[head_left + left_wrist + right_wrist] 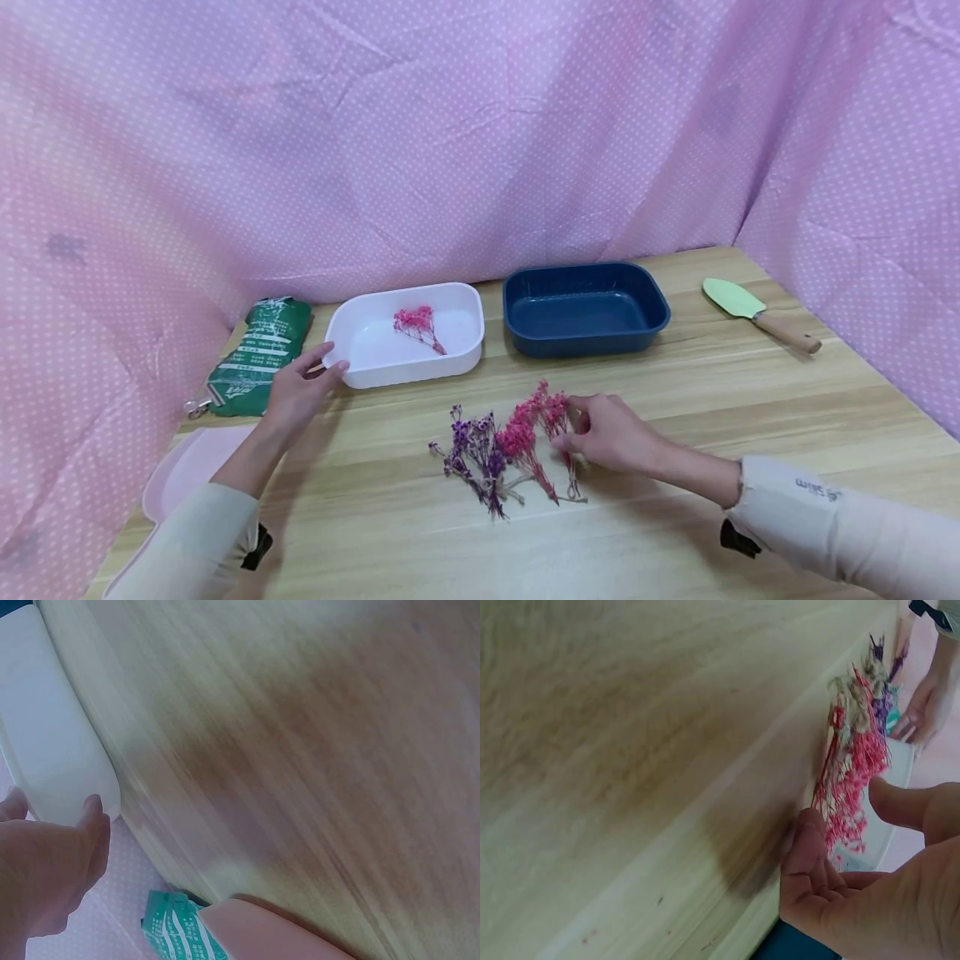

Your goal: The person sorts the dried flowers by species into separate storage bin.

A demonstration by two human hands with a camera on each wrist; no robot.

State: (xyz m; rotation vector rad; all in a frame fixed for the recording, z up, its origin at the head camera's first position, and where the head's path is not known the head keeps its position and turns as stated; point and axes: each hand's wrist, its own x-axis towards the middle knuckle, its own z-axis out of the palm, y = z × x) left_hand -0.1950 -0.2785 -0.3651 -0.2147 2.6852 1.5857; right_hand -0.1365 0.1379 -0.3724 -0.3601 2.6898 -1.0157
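My left hand [296, 392] holds the left end of a white rectangular tray [405, 371], thumb and fingers at its corner. A small pink dried flower sprig [414, 321] lies inside that tray. On the table in front of me, my right hand [611, 433] has its thumb and fingers around a pink dried flower bunch [553, 410], tied with twine at its stems. Another pink bunch [519, 440] lies against it on the left. Beside that is a purple dried flower bunch [476, 446], also tied. In the right wrist view, pink blossoms [844, 817] sit between thumb and fingers.
A dark blue tray [585, 343] stands right of the white one. Far right lies a green trowel [738, 298] with a wooden handle. At left are a green packet [262, 354] and a pale pink flat item [187, 467]. Dotted pink cloth [450, 150] hangs behind the table.
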